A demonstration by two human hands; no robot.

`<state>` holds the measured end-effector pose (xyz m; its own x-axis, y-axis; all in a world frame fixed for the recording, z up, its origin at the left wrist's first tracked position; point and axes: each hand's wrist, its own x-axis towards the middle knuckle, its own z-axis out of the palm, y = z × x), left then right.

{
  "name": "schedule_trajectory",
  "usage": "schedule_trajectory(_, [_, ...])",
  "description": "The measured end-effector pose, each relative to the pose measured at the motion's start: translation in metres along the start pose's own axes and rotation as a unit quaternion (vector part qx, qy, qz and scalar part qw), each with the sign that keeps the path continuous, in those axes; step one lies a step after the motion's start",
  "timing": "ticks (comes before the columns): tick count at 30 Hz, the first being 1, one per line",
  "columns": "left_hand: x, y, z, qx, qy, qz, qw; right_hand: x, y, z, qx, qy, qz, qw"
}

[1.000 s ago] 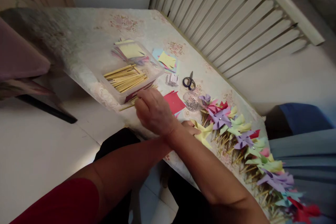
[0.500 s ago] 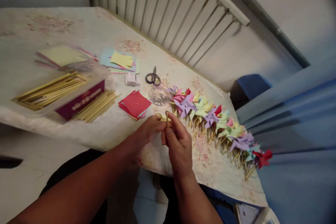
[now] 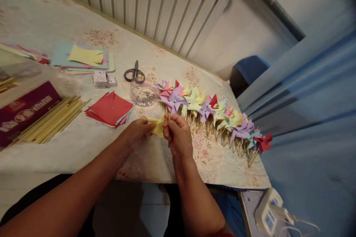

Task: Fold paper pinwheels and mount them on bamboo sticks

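A piece of yellow paper (image 3: 158,127), curled like a pinwheel, is pinched between the thumb and fingers of my left hand (image 3: 138,132). Close against it, my right hand (image 3: 180,136) has its fingers closed around a thin wooden stick (image 3: 168,117), most of which the fingers hide. Just beyond the hands lies a clear container of small metal pins (image 3: 145,97). A stack of cut squares with a red sheet (image 3: 111,108) on top lies to their left. Finished paper pinwheels (image 3: 206,109) on sticks stretch in a row to the right.
Black-handled scissors (image 3: 135,74) lie behind the pins. Two small white boxes (image 3: 100,79) sit beside coloured paper sheets (image 3: 59,54). On the left are loose wooden sticks (image 3: 52,120) and a purple-fronted box (image 3: 30,109). A white power strip (image 3: 269,211) is at lower right.
The view has shifted right and closer to the table. My hands have moved slightly apart and turned, so more of the yellow paper shows between them and less of the stick.
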<state>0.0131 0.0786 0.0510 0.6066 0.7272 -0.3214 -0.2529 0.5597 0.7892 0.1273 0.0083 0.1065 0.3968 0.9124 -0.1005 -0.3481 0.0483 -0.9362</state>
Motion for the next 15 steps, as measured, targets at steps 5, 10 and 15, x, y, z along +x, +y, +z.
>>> schedule_trajectory(5, [0.0023,-0.0006,0.0003,-0.033,-0.015,-0.004,0.999,0.0037,0.0007,-0.0047,-0.003,0.017,-0.002,1.000])
schedule_trajectory(10, [0.0021,-0.0011,-0.0003,-0.029,-0.001,-0.010,1.000,0.0045,-0.0010,-0.0054,0.006,0.019,-0.006,1.000])
schedule_trajectory(15, [0.0003,0.0020,0.0001,-0.046,-0.004,-0.012,0.999,0.0059,-0.0005,-0.0055,0.026,0.015,-0.004,1.000])
